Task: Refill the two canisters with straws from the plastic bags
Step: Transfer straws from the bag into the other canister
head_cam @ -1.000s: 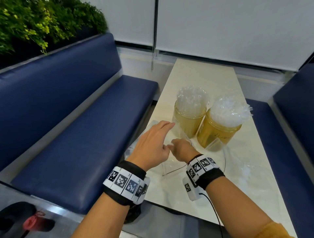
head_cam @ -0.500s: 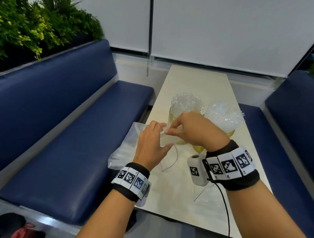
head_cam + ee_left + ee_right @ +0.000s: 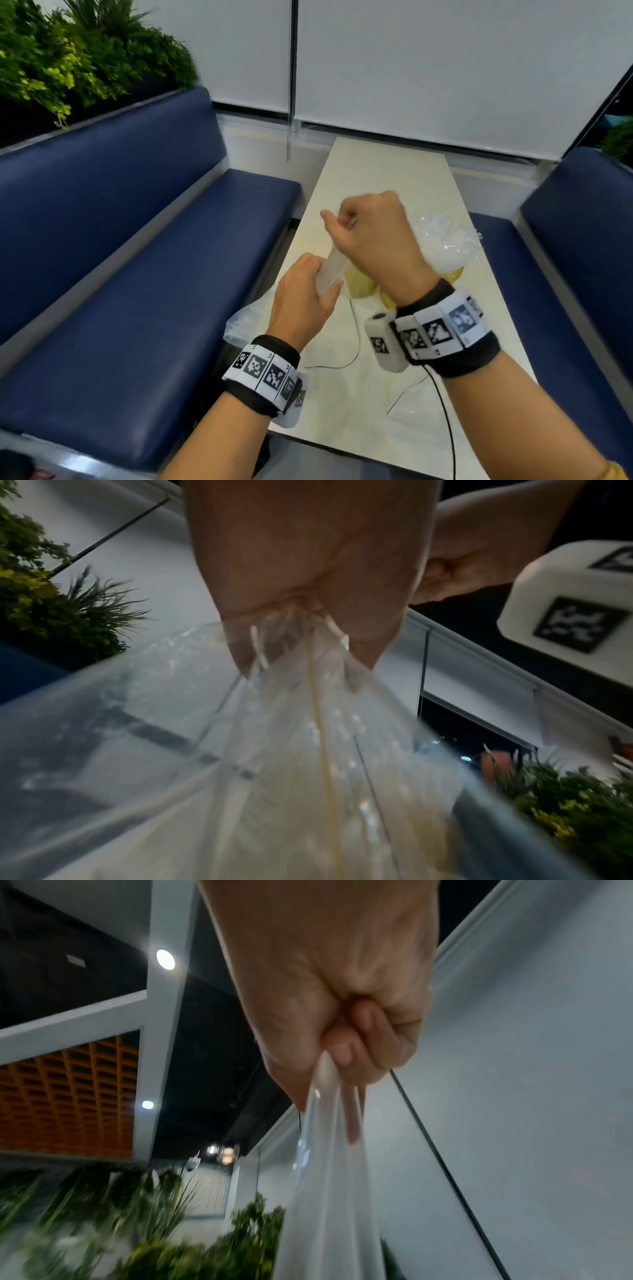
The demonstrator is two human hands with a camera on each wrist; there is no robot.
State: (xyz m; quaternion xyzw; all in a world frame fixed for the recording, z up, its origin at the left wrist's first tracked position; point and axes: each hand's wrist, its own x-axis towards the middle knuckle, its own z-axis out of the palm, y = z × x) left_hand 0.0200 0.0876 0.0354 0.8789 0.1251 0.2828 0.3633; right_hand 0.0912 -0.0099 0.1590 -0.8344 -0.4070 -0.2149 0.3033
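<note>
Both hands hold a clear plastic bag (image 3: 333,270) above the table (image 3: 383,171), pulled taut between them. My left hand (image 3: 325,286) grips its lower part, and in the left wrist view the fingers (image 3: 294,631) bunch the film. My right hand (image 3: 342,222), higher up, pinches the upper end, and its fingers (image 3: 346,1053) curl round the plastic. Two amber canisters stand behind my right wrist. Only the base of the left canister (image 3: 358,291) shows. The right canister (image 3: 454,274) carries a tuft of wrapped straws (image 3: 445,236).
More clear plastic (image 3: 241,325) lies at the table's left edge under my left wrist; whether it is the same bag I cannot tell. Another flat clear bag (image 3: 404,394) lies near the front edge. Blue benches (image 3: 154,291) flank the table, and a cable hangs from my right wrist.
Both hands have risen from the table. The right hand climbed highest, pulling the plastic up and taut, and it now hides most of the canisters.
</note>
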